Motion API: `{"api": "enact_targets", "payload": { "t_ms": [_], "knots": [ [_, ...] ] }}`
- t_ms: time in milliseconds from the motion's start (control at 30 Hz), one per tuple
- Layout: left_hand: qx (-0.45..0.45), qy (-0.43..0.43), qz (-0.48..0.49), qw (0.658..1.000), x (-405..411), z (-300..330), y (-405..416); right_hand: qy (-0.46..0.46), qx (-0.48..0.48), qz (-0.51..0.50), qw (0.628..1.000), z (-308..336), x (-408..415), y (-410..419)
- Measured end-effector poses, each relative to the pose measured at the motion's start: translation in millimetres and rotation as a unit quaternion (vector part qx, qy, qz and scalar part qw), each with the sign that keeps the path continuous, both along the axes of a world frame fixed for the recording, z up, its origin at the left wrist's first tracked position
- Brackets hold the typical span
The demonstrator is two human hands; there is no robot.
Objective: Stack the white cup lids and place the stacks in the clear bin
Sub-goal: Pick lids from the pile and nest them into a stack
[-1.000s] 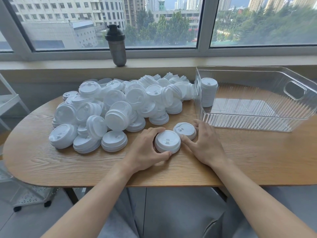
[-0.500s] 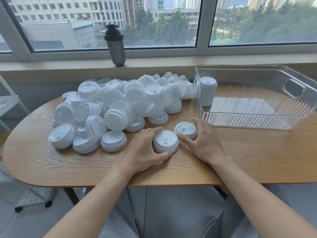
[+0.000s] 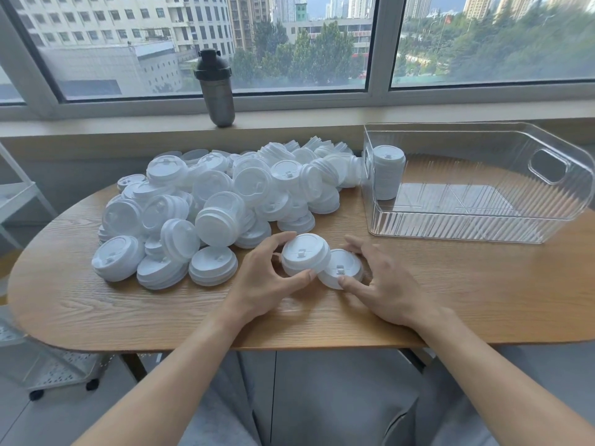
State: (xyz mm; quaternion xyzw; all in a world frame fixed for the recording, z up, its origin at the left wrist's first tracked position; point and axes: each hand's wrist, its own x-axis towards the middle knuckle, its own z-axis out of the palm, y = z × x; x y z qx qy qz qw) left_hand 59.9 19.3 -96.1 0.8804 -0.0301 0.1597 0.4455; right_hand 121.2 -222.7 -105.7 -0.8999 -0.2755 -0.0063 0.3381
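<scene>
Head view: we note our left hand (image 3: 267, 278) gripping a white lid (image 3: 305, 257), tilted over a second lid (image 3: 340, 268) that our right hand (image 3: 383, 284) holds at its rim. A lid pile (image 3: 209, 201) crowds the table (image 3: 96, 310) to the left. Far right, the clear bin (image 3: 483, 220) contains one stack (image 3: 388, 175). A dark bottle (image 3: 216, 88) stands on the sill. No legible writing.

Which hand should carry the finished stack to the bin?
Right, probably. The clear bin sits on the right side of the table, and the right hand is nearer to it. The left hand, gripping the raised lid stack, would have to cross over the right hand and its lid.
</scene>
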Motion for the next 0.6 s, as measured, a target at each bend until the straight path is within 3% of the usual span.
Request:
{"api": "enact_targets", "payload": {
  "t_ms": [133,233,600],
  "knots": [
    [-0.006,-0.002,-0.001,1.000,3,2,-5,0.070,0.148,-0.022,0.986,6,-4,-3],
    [-0.020,-0.007,-0.007,1.000,6,3,-15,0.068,0.232,-0.071,0.968,8,-4,-6],
    [0.039,-0.012,-0.037,0.998,15,-3,-39,0.010,0.143,-0.033,0.989,8,-10,-2]
  ]
}}
